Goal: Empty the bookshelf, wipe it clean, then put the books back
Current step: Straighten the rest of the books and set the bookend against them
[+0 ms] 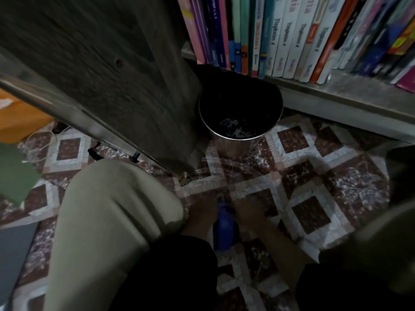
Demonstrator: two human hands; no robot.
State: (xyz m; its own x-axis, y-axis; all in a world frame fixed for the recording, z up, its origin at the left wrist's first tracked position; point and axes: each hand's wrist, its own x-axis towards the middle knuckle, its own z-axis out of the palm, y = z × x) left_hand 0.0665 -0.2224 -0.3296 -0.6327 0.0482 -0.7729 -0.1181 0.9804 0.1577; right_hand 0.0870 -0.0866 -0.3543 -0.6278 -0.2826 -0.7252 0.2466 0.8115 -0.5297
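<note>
The bookshelf (336, 90) runs across the top right, and a row of upright books (289, 37) fills its shelf. Low in the middle, both hands meet around a blue bottle-like object (224, 227) just above the tiled floor. My left hand (199, 212) presses on its left side and my right hand (249, 215) on its right side. The picture is dim and blurred, so the fingers are hard to make out. My bent knee in beige trousers (112, 221) fills the lower left.
A shiny metal bin (241, 140) with dark scraps inside stands on the floor below the shelf. A dark wooden panel (101, 63) slants across the upper left. On the left lie an orange thing (18, 117), a green book (13, 173) and a white cord (40, 142).
</note>
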